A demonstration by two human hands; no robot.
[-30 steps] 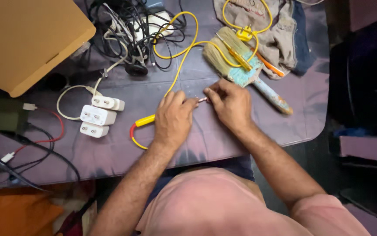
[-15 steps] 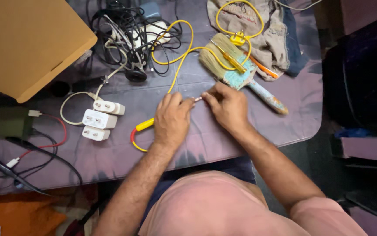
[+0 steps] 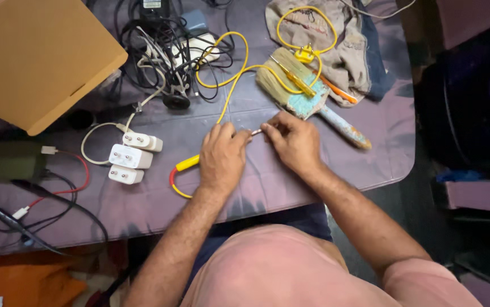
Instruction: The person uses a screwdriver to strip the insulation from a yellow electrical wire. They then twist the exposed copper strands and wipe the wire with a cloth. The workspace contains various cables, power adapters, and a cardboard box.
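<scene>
This looks like a home repair corner or small electrical workbench rather than a factory. The surface [image 3: 324,176] is a worn, purple-covered table crowded with a tangle of black cables [image 3: 160,51], three white plug adapters [image 3: 131,156], a yellow wire [image 3: 228,85], a screwdriver [image 3: 293,77], a paint-crusted brush [image 3: 307,96], a rag [image 3: 341,51] and a cardboard box [image 3: 34,57]. The dim surroundings are hard to make out.
</scene>
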